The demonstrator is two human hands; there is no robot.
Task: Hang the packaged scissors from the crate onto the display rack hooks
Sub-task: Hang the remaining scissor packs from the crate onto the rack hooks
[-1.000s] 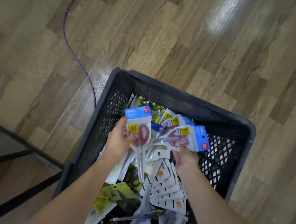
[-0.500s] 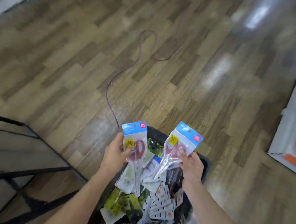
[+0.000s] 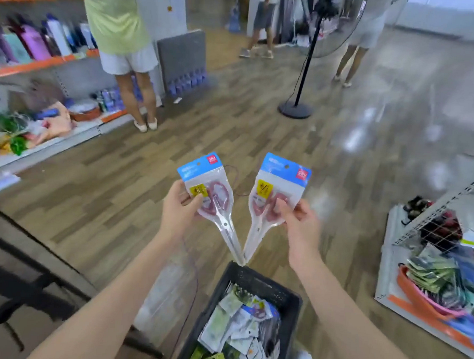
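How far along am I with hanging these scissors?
Done: nothing visibly hung; no rack hook holding scissors is clearly in view. In hand: two packs are out of the crate, the left hand holding one pack and the right hand the other pack, tips touching above it. Left: hang both, then work through the many packs left in the crate.

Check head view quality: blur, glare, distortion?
Head view: motion blur smears the orange-edged shelf at left; both blue-topped scissor packs read fairly sharp; ceiling-light glare streaks the glossy wood-plank floor; wide-angle distortion bends the frame edges.
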